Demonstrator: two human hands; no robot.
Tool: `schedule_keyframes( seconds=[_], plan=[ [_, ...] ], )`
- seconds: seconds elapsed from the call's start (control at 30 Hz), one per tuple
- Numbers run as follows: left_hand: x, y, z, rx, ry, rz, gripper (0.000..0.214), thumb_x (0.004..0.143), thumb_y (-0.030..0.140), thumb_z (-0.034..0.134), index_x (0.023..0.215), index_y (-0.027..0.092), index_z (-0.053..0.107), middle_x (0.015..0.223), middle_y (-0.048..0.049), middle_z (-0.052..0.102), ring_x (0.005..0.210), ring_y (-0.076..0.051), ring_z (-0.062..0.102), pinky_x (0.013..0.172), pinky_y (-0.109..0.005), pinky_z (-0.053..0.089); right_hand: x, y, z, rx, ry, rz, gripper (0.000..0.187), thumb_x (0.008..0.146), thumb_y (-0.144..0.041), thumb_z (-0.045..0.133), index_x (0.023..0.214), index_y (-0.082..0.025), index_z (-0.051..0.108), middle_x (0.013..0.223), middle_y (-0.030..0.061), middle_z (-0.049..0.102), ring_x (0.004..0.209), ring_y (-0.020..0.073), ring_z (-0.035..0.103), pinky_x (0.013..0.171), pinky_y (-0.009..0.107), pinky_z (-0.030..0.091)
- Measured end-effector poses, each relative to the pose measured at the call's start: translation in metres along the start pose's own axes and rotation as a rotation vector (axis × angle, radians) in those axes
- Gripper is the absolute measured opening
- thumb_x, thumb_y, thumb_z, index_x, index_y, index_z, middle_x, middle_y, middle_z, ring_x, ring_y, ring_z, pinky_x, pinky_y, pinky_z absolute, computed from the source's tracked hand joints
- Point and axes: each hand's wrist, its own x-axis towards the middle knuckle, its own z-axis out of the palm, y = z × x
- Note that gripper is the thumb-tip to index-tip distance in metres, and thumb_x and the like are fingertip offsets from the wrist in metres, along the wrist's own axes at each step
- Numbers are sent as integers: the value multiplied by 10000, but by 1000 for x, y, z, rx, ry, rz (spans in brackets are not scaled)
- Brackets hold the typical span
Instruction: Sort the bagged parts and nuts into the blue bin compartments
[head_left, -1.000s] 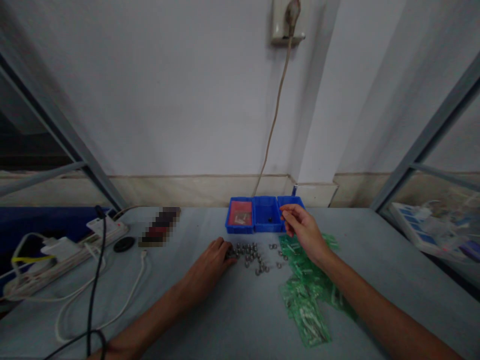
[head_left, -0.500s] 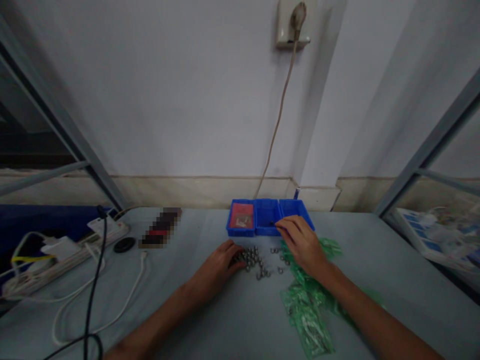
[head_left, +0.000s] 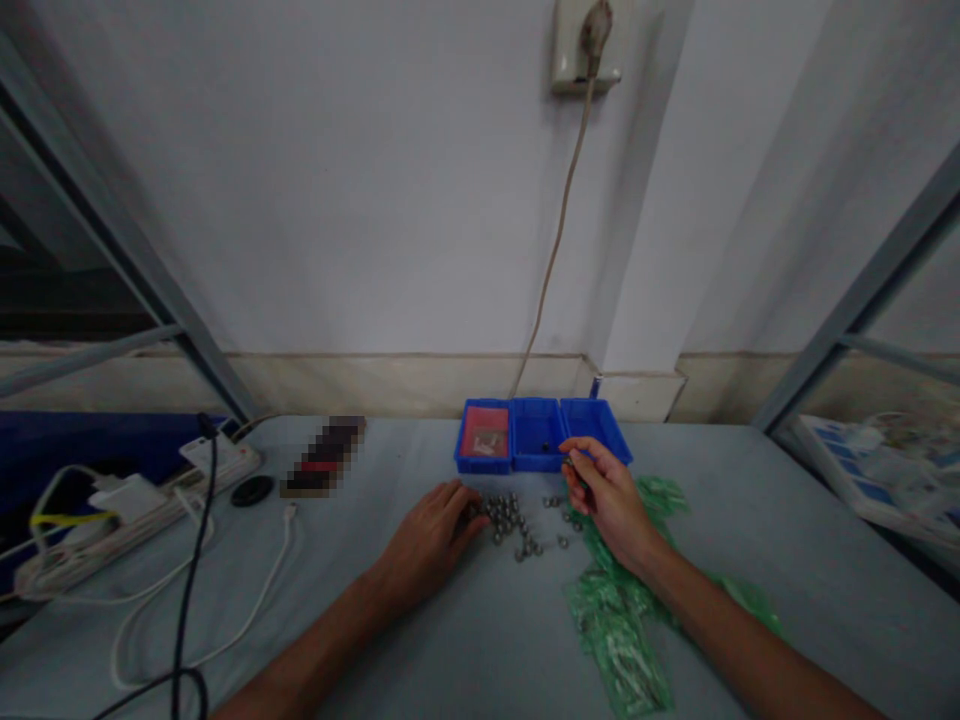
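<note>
My left hand (head_left: 435, 525) lies on the table at the left edge of a loose pile of small shiny metal parts (head_left: 506, 515), thumb and fingers apart and curved round that edge. My right hand (head_left: 604, 495) is raised just in front of the blue bins, its thumb and fingertips pinched on a small metal part (head_left: 568, 460), mostly hidden. The middle blue bin (head_left: 536, 425) has a small dark piece in it. A red card and a small clear packet lie in the left blue bin (head_left: 484, 465). The right blue bin (head_left: 592, 420) is partly behind my right hand.
Green plastic bags (head_left: 626, 640) lie under and beside my right forearm. At left are a power strip (head_left: 142, 530), cables, a black round disc (head_left: 253, 490) and a pixelated object (head_left: 324, 460). A white tray (head_left: 862, 480) stands far right.
My right hand has turned and drawn slightly to the right, so the small metal part at its fingertips now shows. My left hand stays at the pile.
</note>
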Motion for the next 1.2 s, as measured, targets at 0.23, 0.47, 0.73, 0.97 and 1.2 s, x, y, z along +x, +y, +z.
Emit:
schedule_keyframes(
  seconds=[0.23, 0.47, 0.73, 0.97, 1.2],
  plan=[
    [0, -2, -1, 32, 69, -43, 218, 1122, 341, 411, 1017, 217, 558, 982, -58, 682, 906, -240, 667, 821, -380, 537, 2, -4, -4, -179, 11, -146, 350, 901, -535, 768, 1116, -268, 698, 837, -1, 656, 502, 106, 441, 389, 217, 342],
    [1, -9, 1, 120, 116, -93, 216, 1113, 293, 388, 1010, 215, 560, 985, -73, 685, 920, -259, 658, 844, -404, 532, 2, -2, -13, -594, 70, -484, 161, 943, -366, 752, 1070, -268, 754, 962, 45, 669, 824, 220, 612, 718, 337, 508],
    [2, -11, 0, 154, 63, -92, 203, 1104, 286, 412, 1024, 208, 582, 1034, -89, 684, 960, -269, 649, 878, -422, 534, -1, -2, -5, -336, 22, -297, 269, 858, -380, 849, 1040, -279, 679, 904, 4, 663, 651, 158, 543, 538, 272, 448],
    [5, -12, -4, 105, -7, -61, 205, 1097, 289, 447, 1048, 209, 630, 1075, -88, 682, 985, -270, 626, 910, -437, 519, -1, -7, -1, 81, -30, 46, 384, 804, -492, 877, 1040, -254, 689, 790, -4, 681, 518, 94, 448, 415, 192, 308],
    [7, -14, -4, 131, -11, -2, 168, 1082, 245, 486, 1063, 218, 651, 1078, -74, 673, 1011, -268, 589, 923, -434, 487, 1, -9, -5, 238, 26, 108, 364, 766, -413, 911, 1039, -245, 737, 714, -32, 614, 507, 83, 415, 425, 192, 286]
  ],
)
